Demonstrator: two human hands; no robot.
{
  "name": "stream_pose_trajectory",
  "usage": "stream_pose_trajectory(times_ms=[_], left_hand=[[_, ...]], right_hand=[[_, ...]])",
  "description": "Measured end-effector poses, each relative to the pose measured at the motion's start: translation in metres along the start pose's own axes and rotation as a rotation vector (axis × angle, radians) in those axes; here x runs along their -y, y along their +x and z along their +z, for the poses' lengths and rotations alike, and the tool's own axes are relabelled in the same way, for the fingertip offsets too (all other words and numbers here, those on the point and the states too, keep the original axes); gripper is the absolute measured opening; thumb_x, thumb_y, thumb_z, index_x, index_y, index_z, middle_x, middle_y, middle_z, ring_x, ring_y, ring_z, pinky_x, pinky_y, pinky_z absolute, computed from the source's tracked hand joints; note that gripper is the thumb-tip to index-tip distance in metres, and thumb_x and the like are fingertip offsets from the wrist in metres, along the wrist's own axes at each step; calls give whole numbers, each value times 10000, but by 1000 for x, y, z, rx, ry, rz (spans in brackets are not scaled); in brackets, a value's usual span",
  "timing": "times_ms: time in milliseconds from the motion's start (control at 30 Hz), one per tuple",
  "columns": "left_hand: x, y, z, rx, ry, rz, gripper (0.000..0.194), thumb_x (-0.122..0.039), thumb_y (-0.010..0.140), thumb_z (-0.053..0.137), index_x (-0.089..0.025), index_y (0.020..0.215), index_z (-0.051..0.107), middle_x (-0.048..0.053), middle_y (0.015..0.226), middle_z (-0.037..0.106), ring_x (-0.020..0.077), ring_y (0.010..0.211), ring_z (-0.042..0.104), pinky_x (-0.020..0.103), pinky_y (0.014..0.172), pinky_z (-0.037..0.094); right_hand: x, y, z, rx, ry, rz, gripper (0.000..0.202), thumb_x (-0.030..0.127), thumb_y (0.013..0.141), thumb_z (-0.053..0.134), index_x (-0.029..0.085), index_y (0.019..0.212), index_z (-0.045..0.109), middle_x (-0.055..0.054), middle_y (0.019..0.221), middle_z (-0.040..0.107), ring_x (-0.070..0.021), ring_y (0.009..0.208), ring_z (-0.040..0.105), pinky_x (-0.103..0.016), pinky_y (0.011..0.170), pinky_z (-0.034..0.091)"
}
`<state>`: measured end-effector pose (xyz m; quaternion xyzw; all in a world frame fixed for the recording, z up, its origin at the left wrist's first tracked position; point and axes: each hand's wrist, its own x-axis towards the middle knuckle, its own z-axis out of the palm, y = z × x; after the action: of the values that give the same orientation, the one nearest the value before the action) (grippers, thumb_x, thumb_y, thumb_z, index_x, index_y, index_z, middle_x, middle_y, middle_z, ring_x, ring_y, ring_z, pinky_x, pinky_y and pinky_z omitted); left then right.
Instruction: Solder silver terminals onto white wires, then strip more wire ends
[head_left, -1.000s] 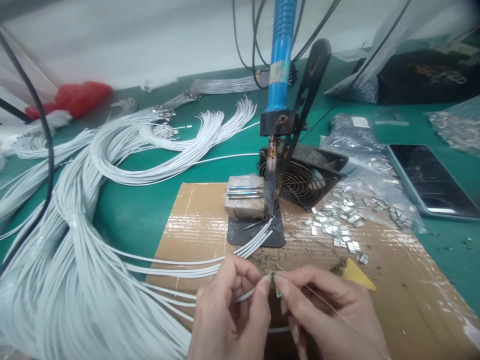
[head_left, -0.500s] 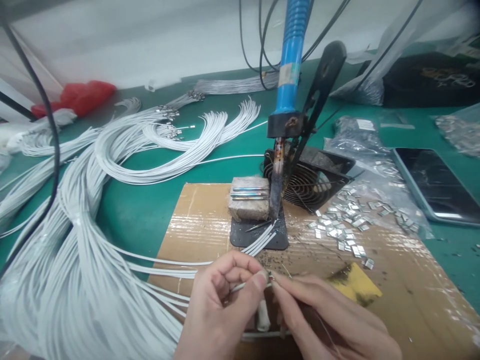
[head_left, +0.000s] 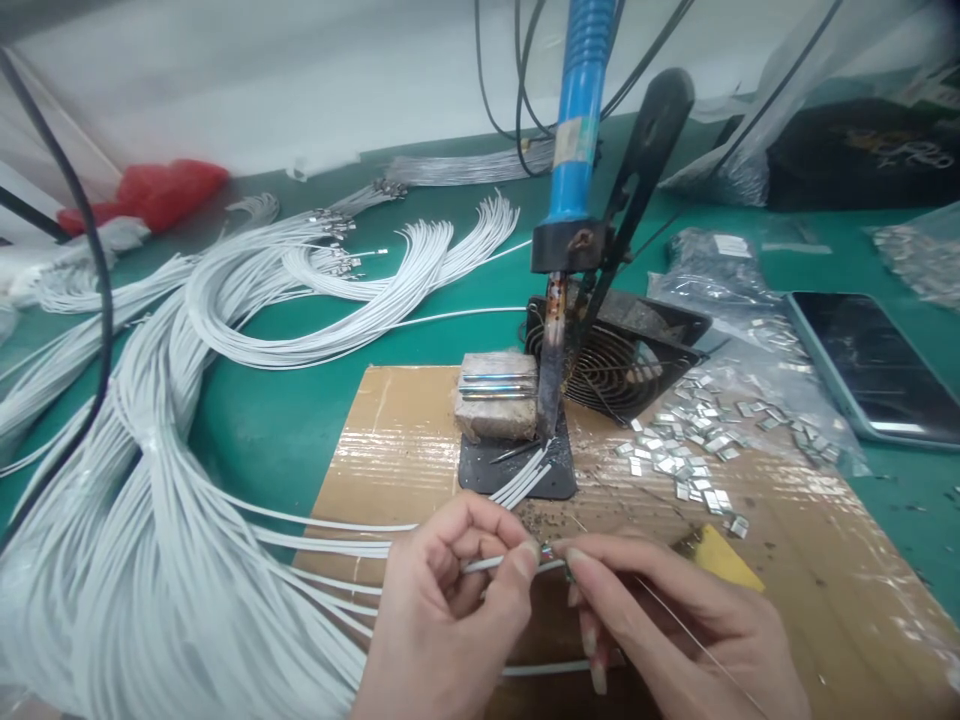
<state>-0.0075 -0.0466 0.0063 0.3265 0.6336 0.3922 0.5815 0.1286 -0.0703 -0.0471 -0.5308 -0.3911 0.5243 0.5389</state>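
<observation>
1. In front of the blue-handled soldering iron (head_left: 576, 190), the left hand (head_left: 454, 605) pinched a thin white cable (head_left: 484, 565) between thumb and forefinger.
2. The right hand (head_left: 675, 620) had its fingertips bunched by the cable's end; what they gripped could not be told.
3. Small, flat, silvery metal pieces (head_left: 686, 460) lay right of the iron; a thick bundle of white cables (head_left: 187, 540) lay left.

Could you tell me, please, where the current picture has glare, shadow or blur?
Head view: bright glare streaks on the cardboard; head view: dark shadow between the left hand and right hand; head view: the red bundle at far left looks soft.
</observation>
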Motion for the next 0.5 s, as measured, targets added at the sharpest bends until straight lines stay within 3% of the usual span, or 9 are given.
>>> stream_pose_trajectory(times_ms=[200, 500], left_hand=[[-1, -1, 0, -36, 57, 35, 176, -287, 691, 754, -156, 666, 637, -50, 546, 557, 55, 491, 381, 141, 489, 267], [-1, -2, 3, -45, 73, 60, 158, -274, 703, 733, -169, 643, 631, -53, 521, 553, 57, 481, 390, 140, 477, 284]], right_hand=[[0, 1, -5, -47, 17, 27, 52, 332, 821, 832, 299, 850, 859, 0, 525, 669, -142, 403, 641, -146, 394, 541], [3, -2, 1, -6, 1, -14, 71, 280, 843, 796, 299, 816, 858, 4, 563, 680, -124, 411, 630, -141, 399, 532]])
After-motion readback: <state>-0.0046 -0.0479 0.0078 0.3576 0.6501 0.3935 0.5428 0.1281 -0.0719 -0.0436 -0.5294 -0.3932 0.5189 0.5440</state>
